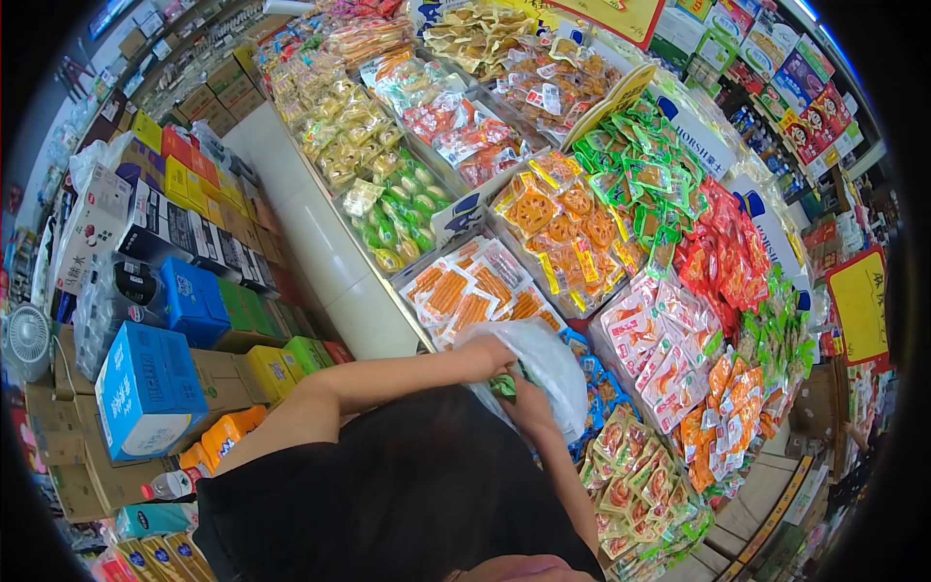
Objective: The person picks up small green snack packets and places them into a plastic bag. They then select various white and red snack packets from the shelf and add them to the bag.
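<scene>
My left hand [492, 356] is closed on the rim of a thin, clear plastic bag [561, 380]. Just below and to its right, my right hand [529, 405] also has its fingers closed at the bag's edge. A small green packet [503, 386] shows between the two hands; whether it lies inside the bag is unclear. Beneath and behind the bag are packs of brown snack sticks [472, 311] and blue packets [608, 390], partly covered by it.
Bins of orange lotus-slice packs [531, 210], green packets [648, 160], red packets [722, 252] and pink-white packs [661, 339] spread ahead and right. Wrapped green-white snacks [393, 218] fill a bin further left. Stacked boxes [155, 388] stand across the tiled aisle [320, 242].
</scene>
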The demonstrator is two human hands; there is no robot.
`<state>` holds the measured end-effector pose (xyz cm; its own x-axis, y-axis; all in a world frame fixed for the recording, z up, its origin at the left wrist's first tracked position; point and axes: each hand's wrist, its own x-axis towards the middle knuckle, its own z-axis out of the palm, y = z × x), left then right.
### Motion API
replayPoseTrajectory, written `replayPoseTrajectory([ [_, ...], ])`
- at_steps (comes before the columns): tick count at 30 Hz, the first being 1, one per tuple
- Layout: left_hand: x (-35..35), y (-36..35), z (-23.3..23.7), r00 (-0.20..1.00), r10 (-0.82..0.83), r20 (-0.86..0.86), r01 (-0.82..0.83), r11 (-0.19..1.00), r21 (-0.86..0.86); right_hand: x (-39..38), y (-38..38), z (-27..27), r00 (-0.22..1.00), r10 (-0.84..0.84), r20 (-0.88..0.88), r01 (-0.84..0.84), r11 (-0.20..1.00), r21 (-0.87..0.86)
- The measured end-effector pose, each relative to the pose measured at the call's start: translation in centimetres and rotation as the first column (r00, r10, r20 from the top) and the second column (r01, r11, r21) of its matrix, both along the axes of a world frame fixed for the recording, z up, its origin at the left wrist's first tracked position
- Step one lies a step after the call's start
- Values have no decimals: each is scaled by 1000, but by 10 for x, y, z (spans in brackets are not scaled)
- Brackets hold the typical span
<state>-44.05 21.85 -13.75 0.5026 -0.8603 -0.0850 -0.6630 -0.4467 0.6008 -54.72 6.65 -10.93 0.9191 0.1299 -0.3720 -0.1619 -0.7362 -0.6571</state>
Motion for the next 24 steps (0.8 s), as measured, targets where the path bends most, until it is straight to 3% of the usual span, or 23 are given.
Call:
replayPoseTrajectory([
  [5,3,-3,-20,993,96,74,-96,995,-4,4,0,7,996,23,88,-31,996,85],
  [7,8,-8,-10,983,84,-165,-49,978,203,5,1,11,1000,10,-11,-8,990,143],
  [8,8,-8,-14,983,83,-165,-49,978,203,4,1,7,1000,9,-11,-7,990,144],
  [10,8,-8,-24,995,85,-57,-84,996,14,0,0,-15,995,-11,98,-5,987,160],
  [14,13,-11,-24,991,113,-74,-110,993,46,-11,-5,-56,967,11,253,-36,995,94],
  [17,23,-9,-25,973,51,-226,-35,996,76,-16,-7,-57,944,-5,329,-16,998,61],
  [19,24,-5,-15,965,23,-261,-42,997,-67,-15,-8,-15,936,103,336,-47,984,-171],
  [22,23,-1,-3,974,5,-226,-27,995,-94,-23,-13,0,968,42,248,-28,998,-60],
  [24,25,0,-37,973,10,-229,-39,991,-125,-25,-19,20,949,85,303,-56,993,-103],
])
